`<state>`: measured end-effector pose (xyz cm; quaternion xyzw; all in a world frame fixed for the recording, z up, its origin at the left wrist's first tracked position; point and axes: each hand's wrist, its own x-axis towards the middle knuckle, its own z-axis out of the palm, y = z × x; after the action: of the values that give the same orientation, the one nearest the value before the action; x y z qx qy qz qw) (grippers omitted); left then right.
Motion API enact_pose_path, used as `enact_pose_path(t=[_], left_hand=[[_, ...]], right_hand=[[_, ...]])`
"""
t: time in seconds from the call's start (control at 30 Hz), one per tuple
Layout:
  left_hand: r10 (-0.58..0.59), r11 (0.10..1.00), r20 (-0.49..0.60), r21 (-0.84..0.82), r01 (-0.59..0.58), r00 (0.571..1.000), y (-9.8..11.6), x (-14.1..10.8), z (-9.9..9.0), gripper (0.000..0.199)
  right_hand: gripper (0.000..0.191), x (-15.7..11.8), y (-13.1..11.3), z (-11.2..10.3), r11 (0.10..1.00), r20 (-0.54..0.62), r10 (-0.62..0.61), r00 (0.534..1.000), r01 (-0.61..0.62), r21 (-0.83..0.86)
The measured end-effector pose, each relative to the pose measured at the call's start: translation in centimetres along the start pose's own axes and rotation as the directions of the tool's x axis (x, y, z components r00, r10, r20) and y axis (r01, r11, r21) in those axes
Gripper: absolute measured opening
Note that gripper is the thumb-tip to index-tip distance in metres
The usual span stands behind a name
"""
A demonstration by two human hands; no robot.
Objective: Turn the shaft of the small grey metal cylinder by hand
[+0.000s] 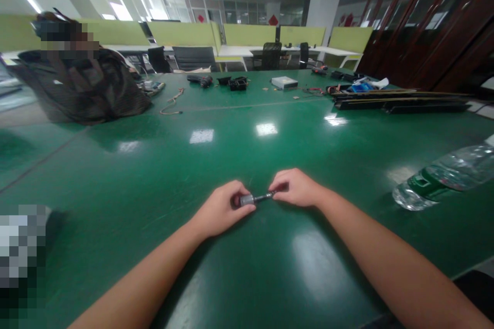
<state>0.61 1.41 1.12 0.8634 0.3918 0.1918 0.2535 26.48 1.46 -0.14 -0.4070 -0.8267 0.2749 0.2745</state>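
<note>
My left hand (pixel 224 208) is closed around a small silvery cylinder with a thin shaft (pixel 247 200), low over the green table. Its exact kind cannot be made out. The shaft points right, toward my right hand (pixel 295 187). There the thumb and fingers pinch together at the shaft's far tip. Whether a separate small piece sits between those fingertips is too small to tell. Part of the cylinder is hidden in my left palm.
A clear water bottle (pixel 436 180) with a green label lies at the right. Along the far side of the green table (pixel 154 164) are a dark bag (pixel 85 82), a drill-like tool (pixel 199 80), a white box (pixel 284 83) and black strips (pixel 401 103). A blurred-out object (pixel 21 247) stands at left.
</note>
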Motion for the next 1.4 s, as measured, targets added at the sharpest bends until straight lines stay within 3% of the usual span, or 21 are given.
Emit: enact_pose_path(t=[0.27,1.4], left_hand=[[0.01,1.0,-0.011,-0.012,-0.01,1.0,0.0,0.0,0.1,0.026],[-0.003,1.0,-0.008,-0.027,0.003,1.0,0.3,0.0,0.0,0.022]], right_hand=[[0.016,1.1,-1.4,2.5,0.988,-0.011,-0.12,0.993,0.118,-0.103],[0.015,0.5,-1.6,1.8,0.973,0.035,-0.149,0.988,0.153,-0.175]])
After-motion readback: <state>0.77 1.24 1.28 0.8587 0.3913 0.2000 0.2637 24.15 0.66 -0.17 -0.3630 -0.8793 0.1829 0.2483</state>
